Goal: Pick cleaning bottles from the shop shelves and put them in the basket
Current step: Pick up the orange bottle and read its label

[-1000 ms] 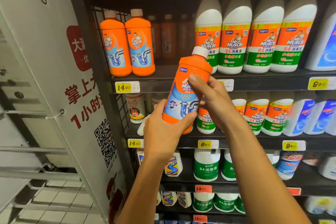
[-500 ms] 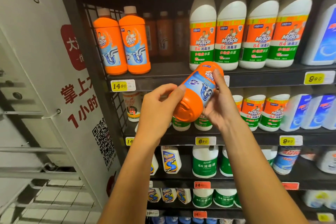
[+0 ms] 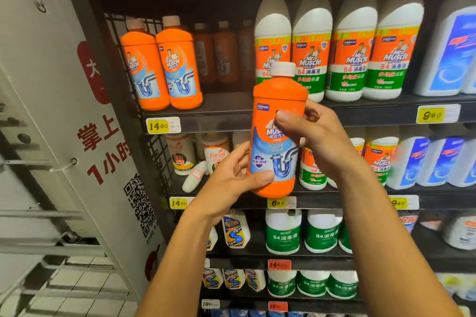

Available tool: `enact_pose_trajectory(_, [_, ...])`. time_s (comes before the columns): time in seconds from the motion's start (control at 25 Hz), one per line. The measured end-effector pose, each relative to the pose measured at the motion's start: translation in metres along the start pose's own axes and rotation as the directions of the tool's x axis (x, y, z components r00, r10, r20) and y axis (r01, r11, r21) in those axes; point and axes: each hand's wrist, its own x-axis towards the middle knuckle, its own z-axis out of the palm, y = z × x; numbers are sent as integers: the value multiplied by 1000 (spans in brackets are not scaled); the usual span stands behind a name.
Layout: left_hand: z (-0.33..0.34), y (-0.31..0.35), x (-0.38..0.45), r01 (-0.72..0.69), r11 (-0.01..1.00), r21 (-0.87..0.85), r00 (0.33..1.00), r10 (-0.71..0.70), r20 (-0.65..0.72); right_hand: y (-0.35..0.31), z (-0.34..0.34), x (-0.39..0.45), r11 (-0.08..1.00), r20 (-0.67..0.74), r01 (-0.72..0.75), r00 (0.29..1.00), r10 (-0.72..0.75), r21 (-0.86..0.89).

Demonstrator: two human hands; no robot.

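An orange drain-cleaner bottle with a white cap stands upright in front of the shelves, held by both hands. My left hand grips its lower part, thumb across the blue label. My right hand holds the upper right side, thumb on the front. Two matching orange bottles stand on the upper shelf at the left. No basket is in view.
Dark shop shelves carry white Mr Muscle bottles, blue-labelled white bottles at the right and green-labelled jugs lower down. A white sign panel with red text and a QR code stands at the left, above a tiled floor.
The bottle was tipped with its base toward me half a second ago; it now stands upright again, label facing me. Both hands kept hold and shifted along it.
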Motion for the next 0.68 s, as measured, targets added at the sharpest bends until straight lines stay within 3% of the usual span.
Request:
enact_pose_trajectory(0.16, [-1, -10, 2, 23, 998, 55, 998, -20, -62, 8, -1, -5, 1000, 76, -21, 997, 19, 20])
enact_pose_trajectory(0.4, [-10, -57, -42, 137, 969, 206, 972, -91, -219, 59, 22, -32, 993, 343, -107, 932, 114, -40])
enact_pose_trajectory(0.56, [-39, -102, -122, 309, 935, 172, 908, -236, -348, 115, 81, -65, 978, 534, -182, 820, 207, -101])
enact_pose_trajectory(0.68, [-57, -143, -208, 537, 841, 66, 789, -473, -392, 168, 137, -113, 950, 660, -248, 685, 309, -187])
